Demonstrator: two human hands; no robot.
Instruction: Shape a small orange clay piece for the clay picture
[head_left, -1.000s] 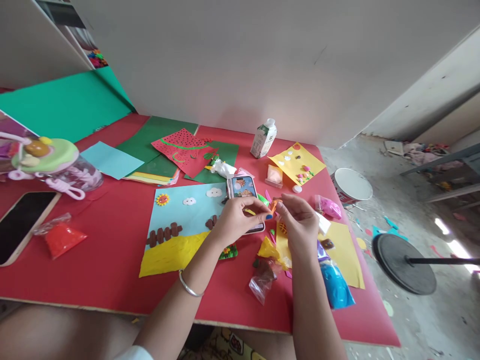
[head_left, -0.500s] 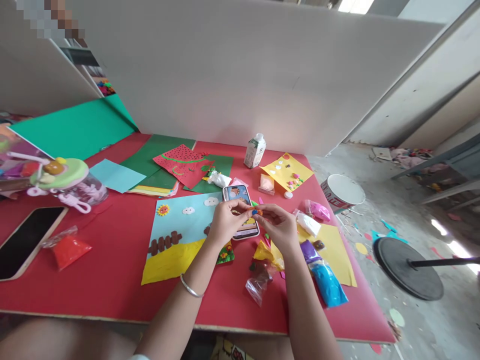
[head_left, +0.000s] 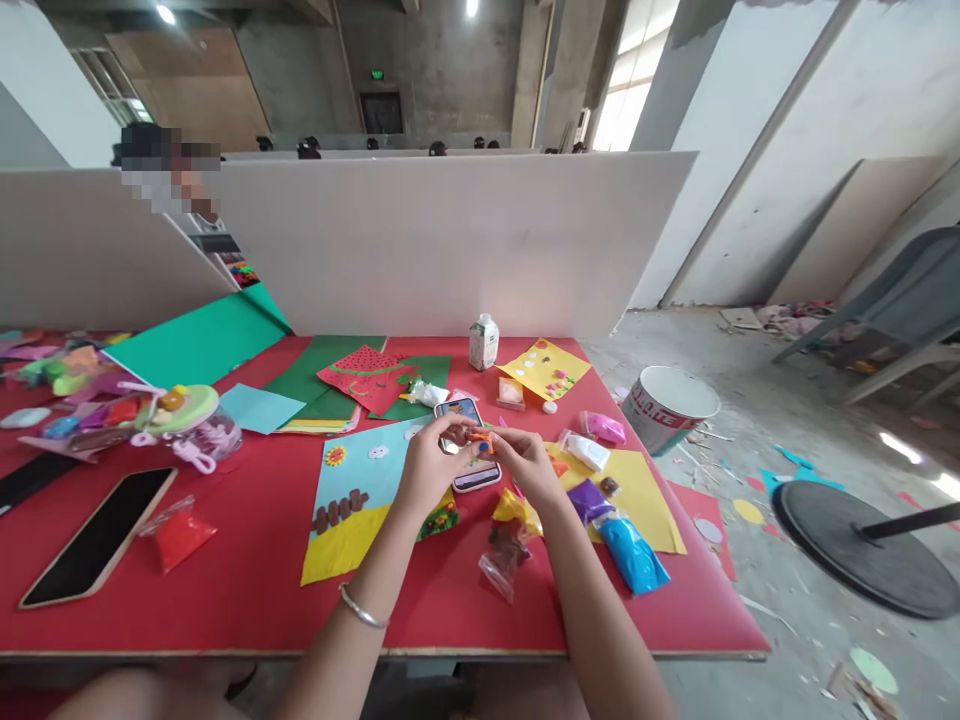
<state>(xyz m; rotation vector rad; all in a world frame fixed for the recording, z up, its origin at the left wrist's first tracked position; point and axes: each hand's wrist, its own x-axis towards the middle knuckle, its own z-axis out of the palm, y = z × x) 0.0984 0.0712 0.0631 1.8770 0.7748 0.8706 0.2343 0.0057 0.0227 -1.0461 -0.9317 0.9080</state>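
We see our left hand (head_left: 429, 466) and our right hand (head_left: 525, 462) meeting above the middle of the red bench (head_left: 240, 590), fingertips pinched together on a small orange piece of clay (head_left: 481, 438) held between them; both hands grasp it, and it hangs just over the phone (head_left: 466, 455) lying screen-up on the bench. A silver bangle (head_left: 361, 610) rings our left wrist. At nine o'clock from the hands lies the blue and yellow picture (head_left: 352, 490) with its sun, clouds and brown fence, and a small flowered green patch (head_left: 439, 518) sits at its right edge, under our left forearm. At five o'clock from the hands lie a yellow clay bag (head_left: 514, 507), a clear bag (head_left: 501, 570), a purple clay bag (head_left: 589, 498) and a blue clay bag (head_left: 632, 553), the last two resting on a yellow sheet (head_left: 645, 490). At two o'clock are a white clay bag (head_left: 587, 451) and a pink clay bag (head_left: 604, 428). At twelve o'clock, near the white partition, stand a small carton (head_left: 484, 342) and a second yellow sheet dotted with clay bits (head_left: 544, 368), and at eleven o'clock a red watermelon sheet (head_left: 364, 375) lies on green paper. Far out at nine o'clock are a red clay bag (head_left: 178, 535) and a dark tablet (head_left: 97, 548). A white bucket (head_left: 664, 405) stands on the floor at two o'clock, off the bench.
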